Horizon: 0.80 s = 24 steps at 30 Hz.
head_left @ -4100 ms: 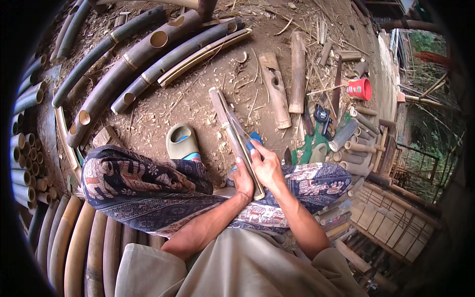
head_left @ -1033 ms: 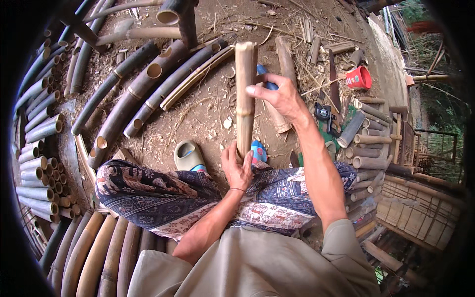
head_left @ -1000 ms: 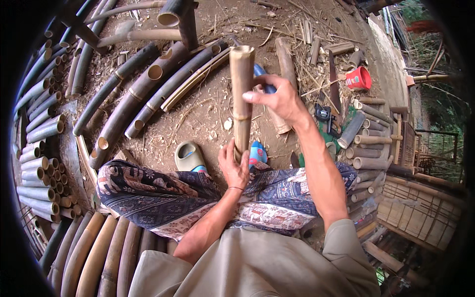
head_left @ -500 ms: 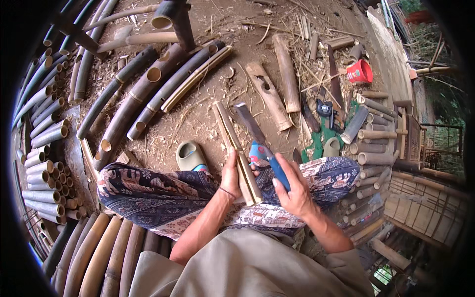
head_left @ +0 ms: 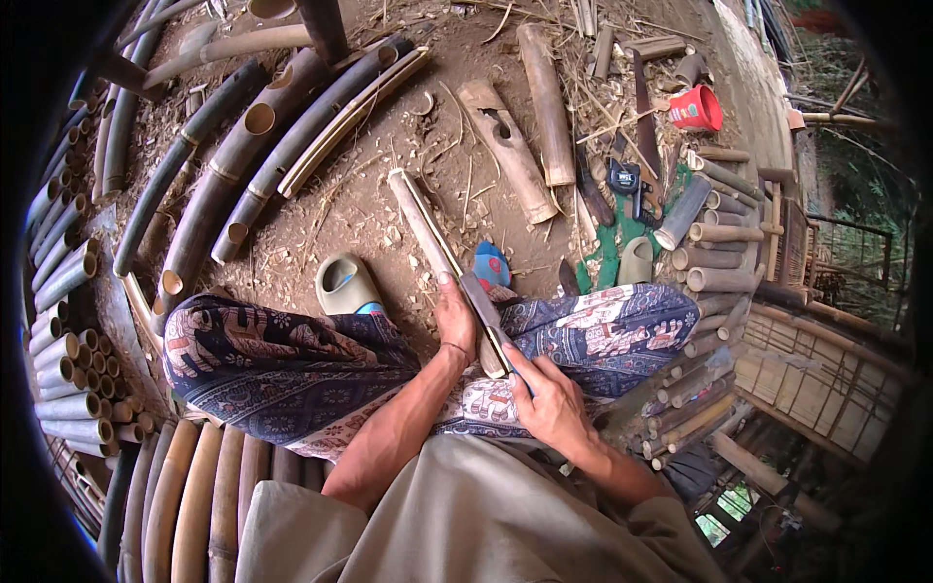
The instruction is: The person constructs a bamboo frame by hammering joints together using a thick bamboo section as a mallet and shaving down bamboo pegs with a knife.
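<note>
Bamboo pc (head_left: 422, 223): over the lap, slanting far-left to near-right, near end between the 2 hands. L grip (head_left: 455, 319) is wrapped on it from the left, approx. nearer half, thumb along the top. R grip (head_left: 552, 400) is closed round the knife (head_left: 480, 301) handle, just right of the pc's near end. Blade lies along the pc's right side, pointing far; can't tell if the edge is biting.

Step, my read: trimming/shaving the pc lengthwise. Next stroke prob. needs a firm L hold, L fingers clear of the edge, shallow blade angle.

Further out: sock (head_left: 492, 264) just right of the pc, clog (head_left: 348, 285) to the left. Far side, on the ground: holed bamboo (head_left: 507, 151), then bamboo section (head_left: 546, 107). Far right: tape measure (head_left: 623, 177), red cup (head_left: 696, 108). Far left: drilled poles (head_left: 225, 160).
</note>
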Motion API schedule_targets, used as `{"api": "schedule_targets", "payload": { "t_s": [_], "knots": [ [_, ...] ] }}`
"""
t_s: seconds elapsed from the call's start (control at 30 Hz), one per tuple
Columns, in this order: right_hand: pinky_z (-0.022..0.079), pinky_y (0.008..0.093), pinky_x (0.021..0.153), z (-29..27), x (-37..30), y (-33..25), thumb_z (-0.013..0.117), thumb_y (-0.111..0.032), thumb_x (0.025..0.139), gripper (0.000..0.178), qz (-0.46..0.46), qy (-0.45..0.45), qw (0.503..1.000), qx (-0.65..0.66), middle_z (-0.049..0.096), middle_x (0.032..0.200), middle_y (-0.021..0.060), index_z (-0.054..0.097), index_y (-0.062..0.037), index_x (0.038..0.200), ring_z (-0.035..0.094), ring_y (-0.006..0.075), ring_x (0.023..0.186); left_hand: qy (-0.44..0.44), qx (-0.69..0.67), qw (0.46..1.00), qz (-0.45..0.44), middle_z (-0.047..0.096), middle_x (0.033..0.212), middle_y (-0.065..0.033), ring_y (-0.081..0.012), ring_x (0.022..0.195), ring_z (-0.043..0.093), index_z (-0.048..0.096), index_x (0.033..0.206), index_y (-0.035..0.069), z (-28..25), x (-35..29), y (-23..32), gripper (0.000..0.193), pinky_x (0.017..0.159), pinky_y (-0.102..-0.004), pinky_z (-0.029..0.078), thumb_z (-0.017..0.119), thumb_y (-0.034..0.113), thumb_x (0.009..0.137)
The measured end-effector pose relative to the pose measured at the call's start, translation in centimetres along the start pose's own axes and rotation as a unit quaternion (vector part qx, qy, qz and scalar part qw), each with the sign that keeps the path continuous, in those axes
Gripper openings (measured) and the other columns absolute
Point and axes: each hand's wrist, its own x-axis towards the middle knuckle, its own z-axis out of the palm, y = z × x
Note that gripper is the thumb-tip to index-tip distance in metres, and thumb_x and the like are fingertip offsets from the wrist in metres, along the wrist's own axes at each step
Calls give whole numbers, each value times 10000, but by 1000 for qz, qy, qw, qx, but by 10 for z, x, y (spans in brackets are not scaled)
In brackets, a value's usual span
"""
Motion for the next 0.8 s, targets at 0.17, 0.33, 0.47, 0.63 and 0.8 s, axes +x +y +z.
{"api": "schedule_targets", "payload": {
  "t_s": [0.17, 0.33, 0.47, 0.63, 0.8],
  "knots": [
    [484, 436, 625, -3, 9, 3, 579, -121, 872, 418, -13, -14, 1000, -18, 552, 779, 161, 567, -132, 1290, 581, 366, 682, 1, 47, 998, 46, 626, 814, -76, -173, 718, 595, 598, 987, 19, -10, 18, -19, 678, 661, -325, 495, 303, 629, 959],
    [493, 413, 618, 17, 21, 23, 601, -87, 849, 398, -41, 29, 999, -4, 585, 787, 158, 609, -126, 1245, 597, 345, 685, -5, 49, 998, 41, 622, 792, -81, -174, 712, 594, 603, 983, 14, -6, 4, 0, 691, 665, -325, 499, 291, 631, 959],
    [495, 408, 613, 35, 79, 18, 604, -75, 845, 370, -76, 70, 995, 4, 601, 789, 162, 623, -102, 1214, 609, 341, 700, -5, 102, 993, 59, 621, 780, -79, -162, 718, 577, 606, 988, 5, -11, 0, -3, 693, 671, -335, 490, 280, 616, 969],
    [507, 413, 642, 17, 75, 5, 595, -87, 851, 374, -62, 27, 998, -6, 598, 787, 168, 619, -96, 1224, 610, 354, 689, -5, 91, 993, 70, 616, 747, -83, -159, 691, 572, 620, 968, -2, -8, -1, 0, 726, 629, -336, 494, 274, 636, 960],
    [521, 420, 672, 38, 105, 15, 589, -111, 856, 379, -78, 60, 995, 6, 627, 847, 207, 622, -137, 1233, 635, 378, 745, 5, 102, 992, 70, 598, 724, -44, -135, 667, 539, 625, 920, -2, -10, -2, -3, 703, 609, -316, 476, 330, 636, 950]
  ]
}}
